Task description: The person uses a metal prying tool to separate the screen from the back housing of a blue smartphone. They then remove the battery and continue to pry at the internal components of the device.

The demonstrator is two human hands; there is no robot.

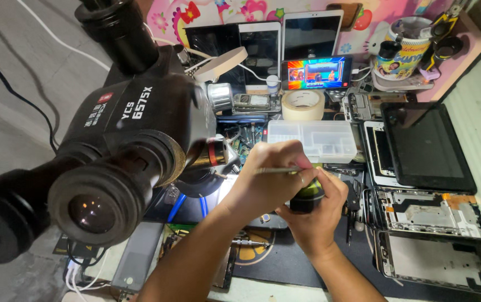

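Head view, hands [291,190] gripping dark bottle [307,197], tweezers [277,170]

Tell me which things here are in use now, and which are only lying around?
In use:
left hand holding thin metal tool
right hand holding small dark jar

Lying around:
tape roll
clear parts box
dark tablet
lit phone

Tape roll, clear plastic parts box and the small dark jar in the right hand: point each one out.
Tape roll [303,104]: head view, on its beige top face.
Clear plastic parts box [313,138]: head view, on the middle of its lid.
Small dark jar [307,197]: head view, on its side, gripped by the right hand [314,215].
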